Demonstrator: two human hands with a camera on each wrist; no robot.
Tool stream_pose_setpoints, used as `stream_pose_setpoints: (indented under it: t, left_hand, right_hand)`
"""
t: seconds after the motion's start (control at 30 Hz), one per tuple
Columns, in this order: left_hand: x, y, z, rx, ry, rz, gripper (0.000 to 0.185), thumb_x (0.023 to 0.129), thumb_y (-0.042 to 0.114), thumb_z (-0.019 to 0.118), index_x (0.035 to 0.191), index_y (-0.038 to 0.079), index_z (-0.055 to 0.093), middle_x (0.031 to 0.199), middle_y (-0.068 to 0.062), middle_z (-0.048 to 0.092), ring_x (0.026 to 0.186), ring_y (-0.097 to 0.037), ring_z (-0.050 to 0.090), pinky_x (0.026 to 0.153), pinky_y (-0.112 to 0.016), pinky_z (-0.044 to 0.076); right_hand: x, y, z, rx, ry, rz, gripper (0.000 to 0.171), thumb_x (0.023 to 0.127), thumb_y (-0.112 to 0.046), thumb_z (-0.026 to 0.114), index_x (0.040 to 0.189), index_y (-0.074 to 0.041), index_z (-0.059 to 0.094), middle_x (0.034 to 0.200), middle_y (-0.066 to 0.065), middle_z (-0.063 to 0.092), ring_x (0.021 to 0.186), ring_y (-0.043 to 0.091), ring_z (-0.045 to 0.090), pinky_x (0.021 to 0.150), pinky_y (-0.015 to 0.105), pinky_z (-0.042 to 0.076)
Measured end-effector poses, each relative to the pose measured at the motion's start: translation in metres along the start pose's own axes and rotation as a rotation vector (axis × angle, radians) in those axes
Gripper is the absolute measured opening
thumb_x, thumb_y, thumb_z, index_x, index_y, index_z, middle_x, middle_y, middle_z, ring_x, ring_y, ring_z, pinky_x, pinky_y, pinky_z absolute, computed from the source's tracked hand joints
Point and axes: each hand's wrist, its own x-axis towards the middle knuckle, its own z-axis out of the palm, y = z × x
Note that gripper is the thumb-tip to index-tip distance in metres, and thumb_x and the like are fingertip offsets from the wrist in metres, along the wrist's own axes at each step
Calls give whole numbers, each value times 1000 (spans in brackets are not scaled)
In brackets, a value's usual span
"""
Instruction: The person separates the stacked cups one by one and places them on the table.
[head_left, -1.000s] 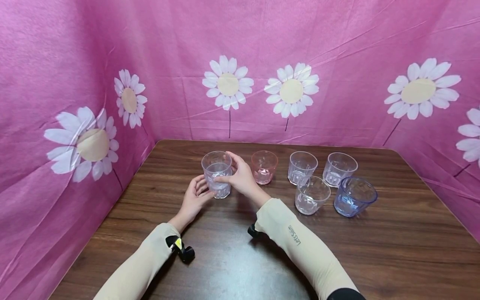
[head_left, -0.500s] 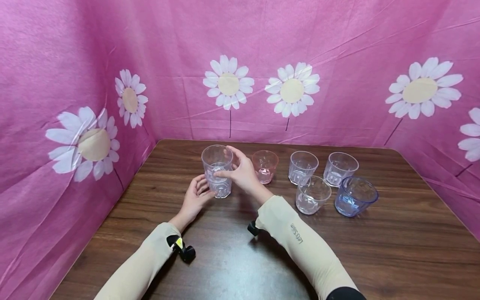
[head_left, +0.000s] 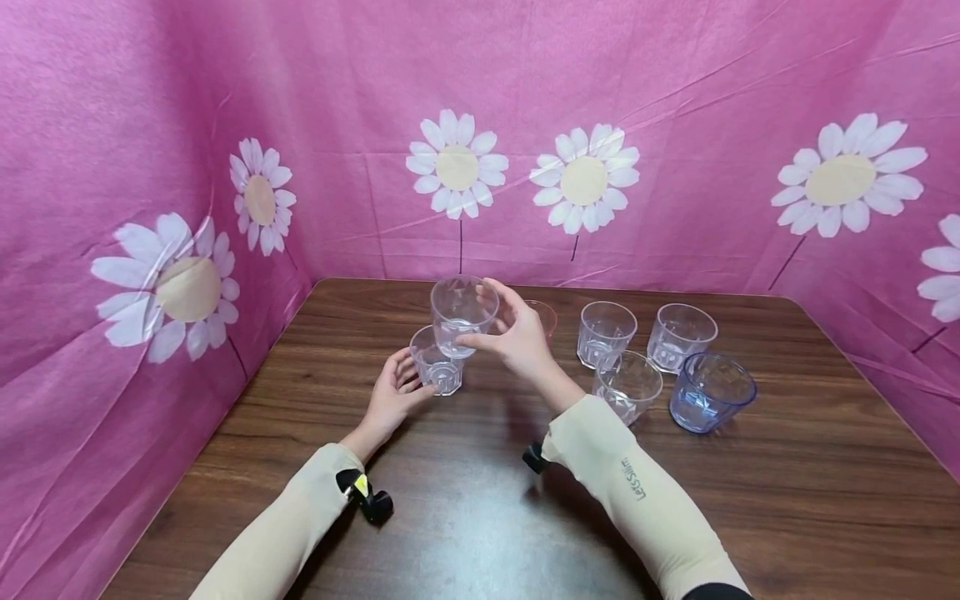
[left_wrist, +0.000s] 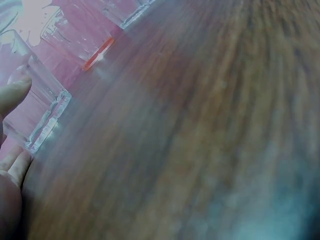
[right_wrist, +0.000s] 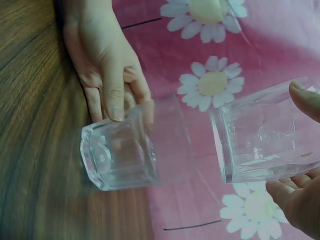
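My left hand (head_left: 387,398) holds a clear faceted tumbler (head_left: 446,380) that stands upright on the table, thumb on its near side and fingers behind. In the right wrist view the left thumb lies against that tumbler's wall. A second clear tumbler (head_left: 452,307) is in the air, gripped by my right hand (head_left: 519,340) between thumb and fingers. Its base is above and slightly right of the standing tumbler's rim, and the right wrist view shows a gap between the two. The right hand partly hides a pink tumbler (head_left: 546,314) behind it.
To the right stand several more tumblers: a clear one (head_left: 606,332) at the back, another clear one (head_left: 681,335) beside it, a nearer clear one (head_left: 627,383) and a blue one (head_left: 711,396). The wooden table (head_left: 450,517) meets a pink flowered cloth (head_left: 360,217) behind.
The right hand has raised the upper tumbler out of the lower one and carried it up and right. The left hand stays at the lower tumbler.
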Motion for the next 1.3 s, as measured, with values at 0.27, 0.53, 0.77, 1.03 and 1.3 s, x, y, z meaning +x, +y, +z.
stream_pose_setpoints:
  t: [0.27, 0.53, 0.77, 1.03, 1.3]
  left_hand:
    - [1, 3, 3, 13, -9, -16, 77, 79, -16, 72, 144, -9, 33, 141, -32, 46, 129, -45, 46, 108, -49, 42]
    - [0, 3, 5, 27, 9, -22, 74, 79, -17, 72, 144, -9, 37, 138, -32, 49, 127, -45, 49, 106, -47, 45]
    - [0, 2, 6, 41, 25, 3, 73, 78, -17, 72, 142, -10, 38, 136, -33, 51, 124, -45, 51, 102, -42, 49]
    - [0, 4, 7, 28, 36, -3, 72, 77, -18, 72, 141, -10, 39, 137, -32, 51, 124, -45, 52, 100, -37, 50]
    - [0, 3, 7, 14, 40, -9, 71, 77, -18, 72, 141, -10, 41, 136, -32, 51, 124, -44, 52, 99, -34, 50]
  right_hand:
    - [-20, -6, -29, -12, 17, 35, 86, 68, 20, 80, 144, 2, 45, 141, 19, 53, 131, 29, 49, 109, 30, 42]
    - [-42, 6, -55, -23, -15, 85, 89, 65, 21, 79, 144, 8, 41, 141, 27, 50, 133, 35, 47, 107, 31, 43]
    - [-60, 19, -73, -105, -28, 157, 91, 64, 16, 83, 144, 9, 40, 141, 29, 48, 131, 40, 47, 105, 30, 44]
    - [-74, 30, -80, -150, -42, 235, 90, 63, 10, 87, 142, 8, 43, 140, 27, 49, 131, 39, 47, 108, 37, 41]
    - [-83, 37, -82, -172, -33, 245, 92, 61, 12, 87, 141, 11, 40, 140, 28, 47, 132, 40, 45, 106, 37, 43]
